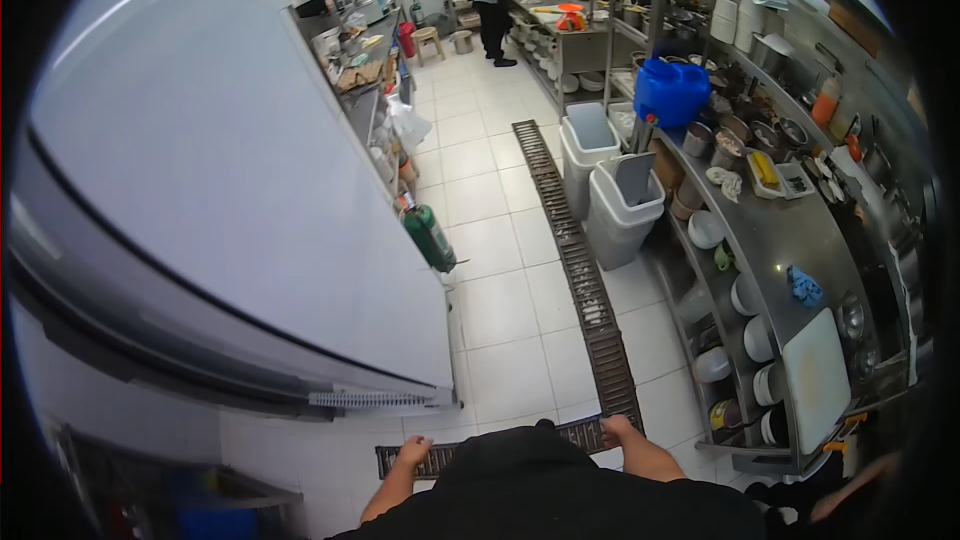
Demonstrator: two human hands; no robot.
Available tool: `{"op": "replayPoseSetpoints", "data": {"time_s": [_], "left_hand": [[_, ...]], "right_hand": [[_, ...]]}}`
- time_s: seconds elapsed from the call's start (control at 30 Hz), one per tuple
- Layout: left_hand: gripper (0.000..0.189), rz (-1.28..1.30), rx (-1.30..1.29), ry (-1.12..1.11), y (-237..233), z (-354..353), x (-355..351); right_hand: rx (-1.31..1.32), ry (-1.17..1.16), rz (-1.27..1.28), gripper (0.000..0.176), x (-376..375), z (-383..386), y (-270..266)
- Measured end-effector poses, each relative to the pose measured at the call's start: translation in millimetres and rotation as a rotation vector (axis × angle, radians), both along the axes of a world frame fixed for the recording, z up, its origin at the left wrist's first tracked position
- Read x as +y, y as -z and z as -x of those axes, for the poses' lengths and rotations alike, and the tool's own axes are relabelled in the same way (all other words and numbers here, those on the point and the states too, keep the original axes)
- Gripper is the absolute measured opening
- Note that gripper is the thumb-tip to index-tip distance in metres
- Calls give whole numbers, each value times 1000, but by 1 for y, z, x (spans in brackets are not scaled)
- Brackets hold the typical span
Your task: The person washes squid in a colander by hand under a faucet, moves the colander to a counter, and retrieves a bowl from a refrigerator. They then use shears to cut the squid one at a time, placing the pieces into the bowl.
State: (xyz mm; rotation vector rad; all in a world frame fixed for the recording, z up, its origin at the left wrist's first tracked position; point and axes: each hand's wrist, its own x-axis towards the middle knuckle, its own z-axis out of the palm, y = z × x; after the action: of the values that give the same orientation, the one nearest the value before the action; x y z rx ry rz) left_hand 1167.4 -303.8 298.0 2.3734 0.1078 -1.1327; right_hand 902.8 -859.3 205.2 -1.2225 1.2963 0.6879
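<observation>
My left hand [415,450] hangs low in front of my dark clothing, its fingers curled in. It is above a floor drain grate [400,462], not touching it, and nothing shows in it. On the other side, my right hand [615,430] is also curled closed, over the corner where the long drain grate [575,250] meets the cross one. I see no object in that hand either. A large white refrigerator [250,200] stands to the left of my hands.
A green fire extinguisher [430,237] stands beyond the refrigerator. Grey bins [625,215] line the right. The steel counter [770,230] carries a white cutting board [815,380], blue cloth [804,286] and blue jug [672,92]. A person [490,5] works far back; another's arm [855,488] shows lower right.
</observation>
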Motion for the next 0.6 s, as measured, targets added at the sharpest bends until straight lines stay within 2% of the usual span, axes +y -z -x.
{"op": "replayPoseSetpoints", "data": {"time_s": [0.03,0.13,0.3,0.33,0.4,0.43,0.47,0.57,0.6], "left_hand": [[57,49,-113,-138,-3,-21,-18],[53,96,75,-375,-36,-74,-75],[53,36,243,-98,-9,-124,-134],[52,0,294,-58,17,-136,-139],[51,-82,398,23,46,-155,-152],[51,-109,444,38,47,-170,-165],[51,-126,486,43,47,-185,-177],[50,-143,537,69,46,-237,-214],[50,-145,535,93,50,-260,-230]], "right_hand": [[-1,-28,14,41,-4,-18,-4],[-43,-77,35,38,-24,-72,-13],[-112,42,89,34,-77,-151,-16],[-137,46,127,34,-89,-165,-25],[-140,35,90,36,-115,-170,-1],[-150,30,87,37,-140,-185,1],[-121,89,151,39,-142,-199,-33],[-14,33,-3,38,-192,-206,-24],[-16,89,52,37,-196,-217,-47]]}}
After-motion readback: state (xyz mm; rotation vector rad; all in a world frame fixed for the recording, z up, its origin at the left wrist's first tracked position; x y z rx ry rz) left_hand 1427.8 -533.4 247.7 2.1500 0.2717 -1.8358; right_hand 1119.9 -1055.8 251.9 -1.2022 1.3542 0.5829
